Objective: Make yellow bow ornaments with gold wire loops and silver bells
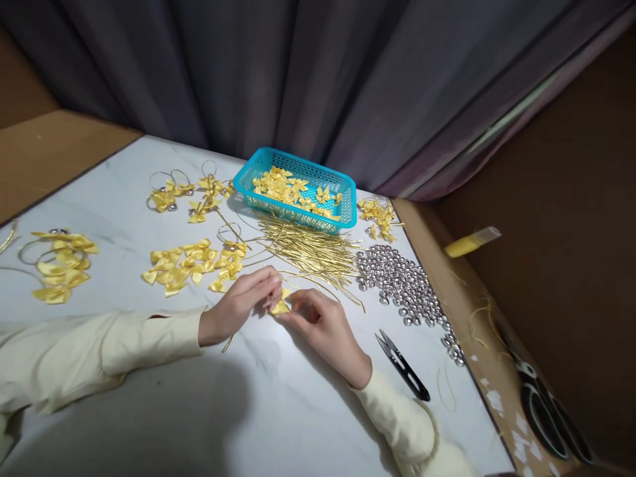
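Note:
A yellow ribbon bow point(281, 306) is pinched between my two hands above the white marbled tabletop. My left hand point(251, 297) is closed at the bow's left side, its fingertips curled together. From the right, my right hand point(325, 321) grips the bow's edge between thumb and index finger. Below my left wrist the end of a gold cord point(228, 342) pokes out; whether my left hand holds it is hidden. Just beyond my hands lies a pile of gold cords point(311, 252). Loose yellow bows point(171, 265) are spread to the left of it.
Behind the cords stands a blue basket point(352, 205) of bows. Small silver bells or beads point(397, 281) are heaped at right, near black thread snips point(405, 371). Finished-looking bows with cord loops point(62, 268) lie at left. Large scissors point(544, 411) and a yellow tube point(472, 242) are beyond the right edge.

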The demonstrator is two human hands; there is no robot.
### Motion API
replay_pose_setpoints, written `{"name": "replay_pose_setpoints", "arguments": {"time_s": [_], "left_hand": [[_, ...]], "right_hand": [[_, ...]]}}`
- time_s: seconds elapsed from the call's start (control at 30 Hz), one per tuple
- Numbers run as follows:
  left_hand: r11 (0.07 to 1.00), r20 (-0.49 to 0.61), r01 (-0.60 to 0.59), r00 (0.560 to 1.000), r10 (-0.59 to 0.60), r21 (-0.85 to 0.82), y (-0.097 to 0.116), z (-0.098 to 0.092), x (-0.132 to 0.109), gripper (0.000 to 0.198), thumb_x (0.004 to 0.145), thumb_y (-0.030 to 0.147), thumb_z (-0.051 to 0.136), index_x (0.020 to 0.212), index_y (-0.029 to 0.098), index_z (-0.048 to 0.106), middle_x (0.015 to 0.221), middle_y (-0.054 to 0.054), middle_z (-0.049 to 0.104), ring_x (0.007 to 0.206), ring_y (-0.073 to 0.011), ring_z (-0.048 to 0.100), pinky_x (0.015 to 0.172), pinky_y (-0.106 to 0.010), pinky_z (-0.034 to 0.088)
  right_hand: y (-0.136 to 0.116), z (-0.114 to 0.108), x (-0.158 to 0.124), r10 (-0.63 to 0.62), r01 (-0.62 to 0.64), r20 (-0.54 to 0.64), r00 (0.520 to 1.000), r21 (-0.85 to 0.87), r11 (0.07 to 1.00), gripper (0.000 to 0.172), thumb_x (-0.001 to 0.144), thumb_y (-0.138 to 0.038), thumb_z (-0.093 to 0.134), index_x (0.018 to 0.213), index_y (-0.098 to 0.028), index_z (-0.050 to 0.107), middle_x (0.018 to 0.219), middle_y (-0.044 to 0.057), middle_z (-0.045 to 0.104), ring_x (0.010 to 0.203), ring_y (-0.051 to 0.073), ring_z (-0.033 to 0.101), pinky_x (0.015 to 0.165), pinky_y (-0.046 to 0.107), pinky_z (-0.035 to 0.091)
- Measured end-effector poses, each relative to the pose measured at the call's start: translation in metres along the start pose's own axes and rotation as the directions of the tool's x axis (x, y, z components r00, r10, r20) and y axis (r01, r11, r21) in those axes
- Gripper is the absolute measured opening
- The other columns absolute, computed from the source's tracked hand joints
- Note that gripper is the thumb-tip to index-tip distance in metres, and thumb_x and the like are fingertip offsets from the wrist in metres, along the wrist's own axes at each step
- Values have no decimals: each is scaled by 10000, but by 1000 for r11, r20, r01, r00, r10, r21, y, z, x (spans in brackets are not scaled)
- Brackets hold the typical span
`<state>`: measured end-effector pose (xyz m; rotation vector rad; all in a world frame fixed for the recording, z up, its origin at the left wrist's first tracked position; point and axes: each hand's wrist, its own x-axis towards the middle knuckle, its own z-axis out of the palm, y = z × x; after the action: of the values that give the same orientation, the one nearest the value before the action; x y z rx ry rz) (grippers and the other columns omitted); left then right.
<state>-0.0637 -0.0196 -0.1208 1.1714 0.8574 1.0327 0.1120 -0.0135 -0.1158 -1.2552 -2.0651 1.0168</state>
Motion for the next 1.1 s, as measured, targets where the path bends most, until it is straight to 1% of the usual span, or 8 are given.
{"name": "replay_pose_setpoints", "arguments": {"time_s": [0.1, 0.23, 0.33, 0.47, 0.6, 0.73, 0.97, 1.1], "left_hand": [[997, 60, -42, 997, 46, -71, 5, 3, -2, 297, 938, 324, 387, 685, 170, 404, 651, 26, 406, 627, -115, 399, 594, -256, 320], [988, 104, -70, 991, 85, -139, 12, 5, -3, 291, 935, 315, 405, 685, 168, 420, 649, 20, 423, 641, -123, 422, 623, -267, 331], [987, 73, -54, 995, 66, -152, 19, 5, -1, 291, 931, 299, 413, 674, 164, 427, 638, 20, 419, 618, -119, 415, 604, -264, 324], [981, 13, -74, 997, 77, -180, 29, 4, 3, 287, 922, 269, 421, 657, 162, 421, 620, 28, 396, 566, -104, 398, 562, -256, 307], [984, -17, -54, 999, 52, -168, 33, 2, 6, 280, 918, 255, 419, 653, 165, 406, 599, 35, 378, 533, -95, 381, 527, -247, 285], [996, -73, -21, 997, 15, -89, 34, -1, 9, 296, 905, 247, 422, 623, 165, 384, 571, 41, 346, 504, -88, 345, 499, -241, 256], [994, -133, 105, 986, -104, 1, 39, 2, 12, 314, 858, 299, 446, 582, 173, 362, 533, 46, 313, 457, -85, 310, 457, -229, 236], [990, -111, 141, 984, -137, 27, 44, 3, 12, 301, 853, 337, 447, 603, 172, 417, 509, 43, 336, 459, -95, 329, 454, -227, 246]], "right_hand": [[-3, 4, 1, 40, -41, 7, 999, 42, 998, 198, 757, -341, 661, 824, -157, 632, 714, 9, 590, 575, 100, 463, 531, 212, 350], [-10, 1, 1, 72, -85, 70, 995, 201, 976, 197, 825, -322, 567, 803, -147, 655, 681, 11, 589, 536, 86, 440, 500, 206, 341], [-14, -4, -1, 121, -160, 132, 984, 347, 924, 250, 844, -349, 532, 795, -142, 664, 578, -15, 528, 482, 73, 397, 460, 202, 310], [-18, -10, -4, 161, -228, 175, 971, 494, 839, 249, 806, -379, 585, 756, -141, 640, 492, -55, 426, 441, 60, 323, 427, 206, 248], [-19, -12, -6, 151, -231, 188, 970, 537, 811, 257, 799, -395, 595, 749, -145, 626, 496, -58, 415, 442, 57, 319, 423, 210, 232], [-19, -13, -7, 142, -222, 183, 973, 564, 796, 258, 795, -400, 602, 750, -147, 627, 484, -66, 393, 433, 53, 311, 418, 209, 223], [-18, -13, -9, 121, -192, 160, 980, 582, 790, 241, 799, -385, 601, 746, -151, 610, 504, -59, 407, 439, 52, 331, 403, 196, 226], [-18, -14, -9, 97, -188, 186, 978, 570, 800, 249, 798, -397, 596, 746, -154, 606, 503, -58, 415, 437, 54, 337, 405, 196, 239]]}}
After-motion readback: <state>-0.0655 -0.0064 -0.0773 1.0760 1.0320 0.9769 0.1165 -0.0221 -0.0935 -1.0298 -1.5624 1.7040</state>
